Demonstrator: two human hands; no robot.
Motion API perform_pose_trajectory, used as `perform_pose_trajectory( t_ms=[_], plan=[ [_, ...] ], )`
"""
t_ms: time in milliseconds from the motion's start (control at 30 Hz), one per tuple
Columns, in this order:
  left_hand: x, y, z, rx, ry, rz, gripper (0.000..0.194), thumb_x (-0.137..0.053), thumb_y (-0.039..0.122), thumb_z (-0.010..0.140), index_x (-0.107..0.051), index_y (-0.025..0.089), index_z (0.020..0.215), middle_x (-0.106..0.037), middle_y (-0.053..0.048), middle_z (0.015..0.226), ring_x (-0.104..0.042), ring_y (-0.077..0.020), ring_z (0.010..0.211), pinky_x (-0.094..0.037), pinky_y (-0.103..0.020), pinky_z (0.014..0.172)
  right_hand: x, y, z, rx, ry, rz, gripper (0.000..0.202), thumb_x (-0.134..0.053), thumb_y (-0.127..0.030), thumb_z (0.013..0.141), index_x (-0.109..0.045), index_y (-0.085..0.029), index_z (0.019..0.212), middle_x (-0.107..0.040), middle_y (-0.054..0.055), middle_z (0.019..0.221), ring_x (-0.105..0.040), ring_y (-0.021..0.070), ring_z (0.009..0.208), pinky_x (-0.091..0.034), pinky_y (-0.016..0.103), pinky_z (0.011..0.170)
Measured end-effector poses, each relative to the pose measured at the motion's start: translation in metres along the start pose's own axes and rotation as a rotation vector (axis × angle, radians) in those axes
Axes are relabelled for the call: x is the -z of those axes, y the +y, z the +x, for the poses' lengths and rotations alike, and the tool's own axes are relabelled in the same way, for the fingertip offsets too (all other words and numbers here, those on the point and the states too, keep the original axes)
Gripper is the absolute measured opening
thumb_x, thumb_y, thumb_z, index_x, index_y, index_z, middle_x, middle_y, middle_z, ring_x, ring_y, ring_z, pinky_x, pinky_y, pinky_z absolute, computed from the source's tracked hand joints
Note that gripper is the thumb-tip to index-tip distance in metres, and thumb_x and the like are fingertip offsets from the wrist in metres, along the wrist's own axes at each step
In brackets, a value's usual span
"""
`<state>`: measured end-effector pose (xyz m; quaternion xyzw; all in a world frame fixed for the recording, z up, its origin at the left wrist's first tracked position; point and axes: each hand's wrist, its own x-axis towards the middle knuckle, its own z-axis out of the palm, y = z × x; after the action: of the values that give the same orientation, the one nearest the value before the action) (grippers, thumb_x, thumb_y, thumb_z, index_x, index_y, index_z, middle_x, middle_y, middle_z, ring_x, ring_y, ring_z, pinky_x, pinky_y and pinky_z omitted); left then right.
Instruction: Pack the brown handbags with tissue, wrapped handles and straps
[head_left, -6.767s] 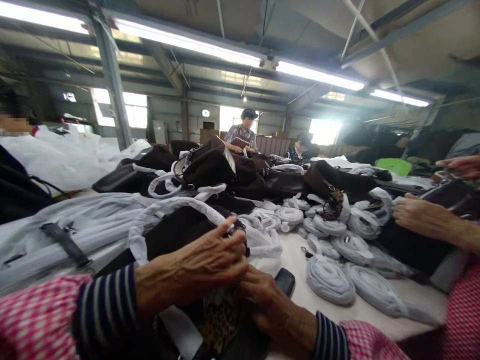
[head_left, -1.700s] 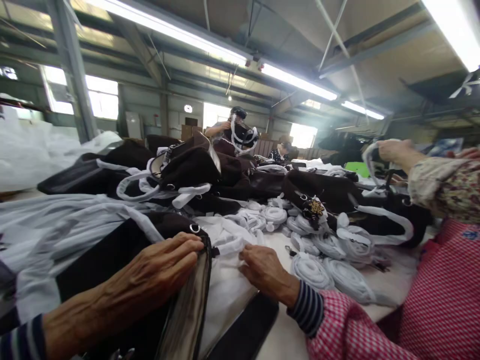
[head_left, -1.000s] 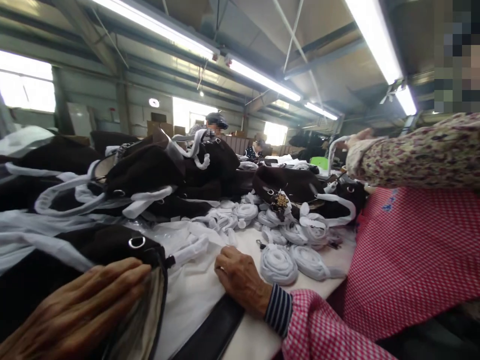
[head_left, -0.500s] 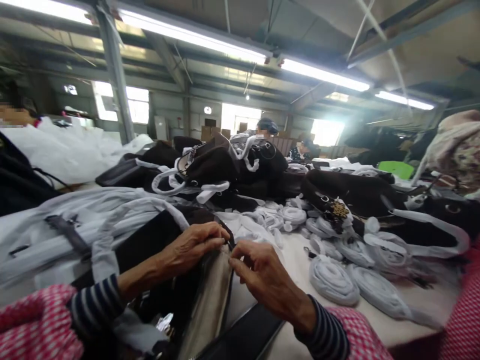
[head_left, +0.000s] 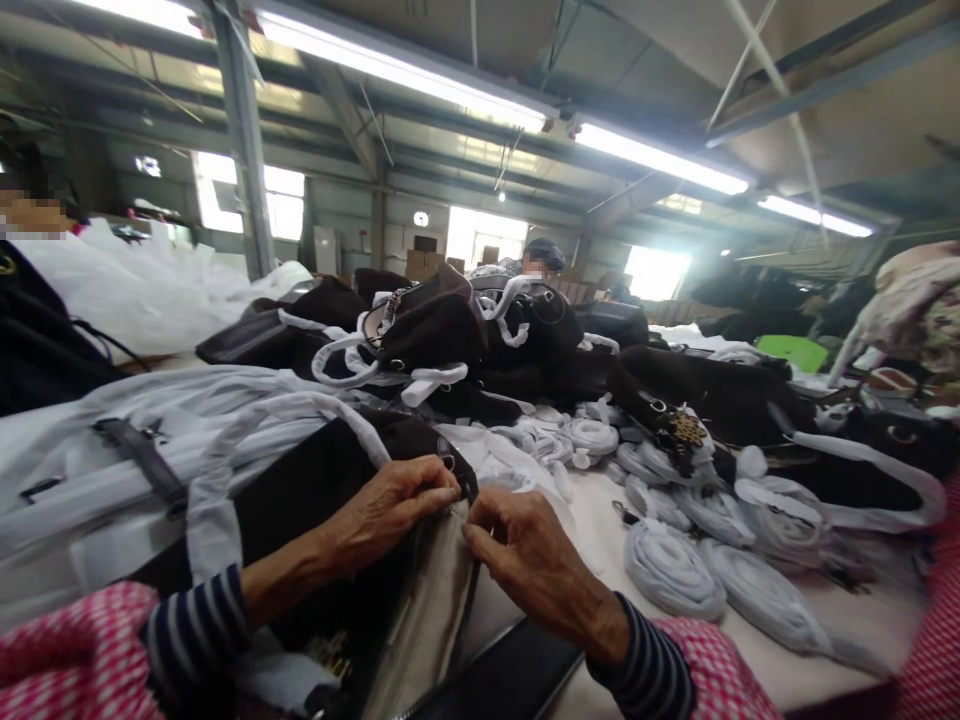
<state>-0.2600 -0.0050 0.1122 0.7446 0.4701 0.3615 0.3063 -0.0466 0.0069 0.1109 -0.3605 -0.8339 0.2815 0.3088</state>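
A black handbag (head_left: 300,490) lies in front of me, its beige inside (head_left: 427,610) showing and a white-wrapped handle (head_left: 214,470) arching over it. My left hand (head_left: 397,500) reaches across the bag and pinches its edge near the far corner, close to a small metal ring (head_left: 450,463). Right beside it, my right hand (head_left: 525,550) has its thumb and fingertips pinched together at the same edge. What lies between those fingertips is too small to make out. Gold-coloured metal (head_left: 335,655) shows low in the bag, and a black strap (head_left: 499,680) runs below my right wrist.
White-wrapped coiled straps (head_left: 671,570) lie on the pale table (head_left: 592,670) to the right. More dark bags (head_left: 435,330) are heaped behind. White wrapping material (head_left: 150,290) is piled at the left. A person (head_left: 541,258) is beyond the heap, and another person's shoulder edges in at far left.
The view has shifted slightly, so the scene sits a little further right. Both hands stay at the bag's edge, and the small metal ring beside my left fingers now shows more clearly.
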Motion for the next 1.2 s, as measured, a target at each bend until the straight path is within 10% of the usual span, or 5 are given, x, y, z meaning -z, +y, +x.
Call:
perform_pose_trajectory(
  t_ms=[200, 467, 867, 1033, 1200],
  plan=[
    [-0.003, -0.013, -0.001, 0.003, -0.014, 0.078, 0.042, -0.045, 0.057, 0.101, -0.064, 0.02, 0.092, -0.066, -0.002, 0.091, -0.06, -0.0202, 0.086, -0.045, -0.029, 0.078, 0.051, 0.037, -0.017, -0.153, -0.027, 0.162, 0.013, -0.058, -0.022, 0.087, -0.062, -0.018, 0.075, -0.058, -0.004, 0.064, -0.049, 0.0079, 0.049, -0.037, 0.02, 0.048],
    [-0.003, -0.009, 0.0, -0.004, -0.035, 0.12, 0.041, -0.045, 0.056, 0.099, -0.062, 0.021, 0.088, -0.066, -0.003, 0.09, -0.061, -0.0209, 0.082, -0.051, -0.03, 0.078, 0.178, 0.13, -0.027, -0.31, -0.033, -0.493, 0.012, -0.056, -0.014, 0.078, -0.062, -0.015, 0.067, -0.058, 0.0, 0.063, -0.054, 0.0129, 0.062, -0.036, 0.024, 0.059],
    [-0.004, -0.022, 0.002, -0.002, -0.076, 0.136, 0.041, -0.041, 0.055, 0.102, -0.059, 0.021, 0.091, -0.063, -0.003, 0.093, -0.06, -0.0205, 0.086, -0.049, -0.03, 0.08, 0.116, 0.12, -0.034, -0.259, -0.159, -0.579, 0.009, -0.061, -0.01, 0.073, -0.061, -0.016, 0.066, -0.061, 0.0, 0.066, -0.053, 0.0136, 0.065, -0.031, 0.026, 0.062],
    [-0.006, -0.032, 0.002, -0.047, -0.055, 0.127, 0.039, -0.041, 0.054, 0.103, -0.06, 0.021, 0.092, -0.063, -0.002, 0.094, -0.06, -0.0196, 0.087, -0.046, -0.03, 0.081, 0.119, 0.101, -0.046, -0.128, -0.231, -0.401, 0.008, -0.063, -0.01, 0.079, -0.068, -0.016, 0.075, -0.068, 0.002, 0.084, -0.061, 0.0158, 0.082, -0.041, 0.026, 0.077],
    [-0.006, -0.026, 0.002, -0.034, -0.067, 0.118, 0.039, -0.043, 0.053, 0.102, -0.06, 0.02, 0.09, -0.063, -0.002, 0.094, -0.06, -0.0202, 0.088, -0.046, -0.03, 0.082, 0.134, 0.086, -0.039, -0.229, -0.279, -0.726, 0.01, -0.063, -0.016, 0.085, -0.07, -0.018, 0.079, -0.067, 0.003, 0.079, -0.06, 0.0164, 0.076, -0.033, 0.026, 0.067]
  ],
)
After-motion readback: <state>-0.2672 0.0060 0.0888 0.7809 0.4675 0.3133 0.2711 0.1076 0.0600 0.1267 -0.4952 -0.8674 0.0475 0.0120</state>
